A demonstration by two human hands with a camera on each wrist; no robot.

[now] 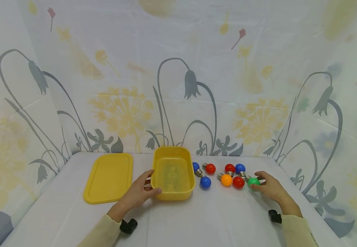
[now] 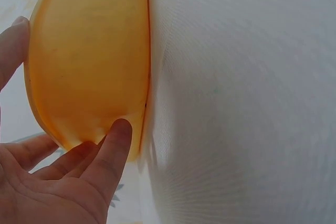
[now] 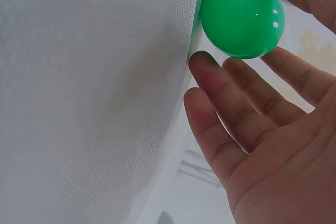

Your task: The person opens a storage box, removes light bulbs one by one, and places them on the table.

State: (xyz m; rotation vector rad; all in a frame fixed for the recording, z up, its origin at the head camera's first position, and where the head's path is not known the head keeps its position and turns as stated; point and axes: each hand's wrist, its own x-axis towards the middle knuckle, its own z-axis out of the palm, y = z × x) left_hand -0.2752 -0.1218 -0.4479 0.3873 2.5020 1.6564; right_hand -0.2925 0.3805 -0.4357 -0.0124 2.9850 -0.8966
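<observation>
A yellow plastic box (image 1: 173, 197) stands uncovered at the middle of the table. My left hand (image 1: 136, 194) holds its near left corner, thumb at the front rim and fingers along the left wall; in the left wrist view, fingertips touch the yellow wall (image 2: 89, 56). On the right, my right hand (image 1: 271, 188) is around a green light bulb (image 1: 254, 183) lying on the cloth. The right wrist view shows the fingers spread beside the green bulb (image 3: 242, 17), with the thumb apart from it. The bulb's metal base is mostly hidden there.
A yellow lid (image 1: 108, 178) lies flat left of the box. Between box and right hand lie several bulbs: blue (image 1: 205, 183), red (image 1: 238, 182) and orange (image 1: 226, 180) ones among them. A flower-printed cloth (image 1: 178, 113) rises behind the white table (image 1: 197, 223).
</observation>
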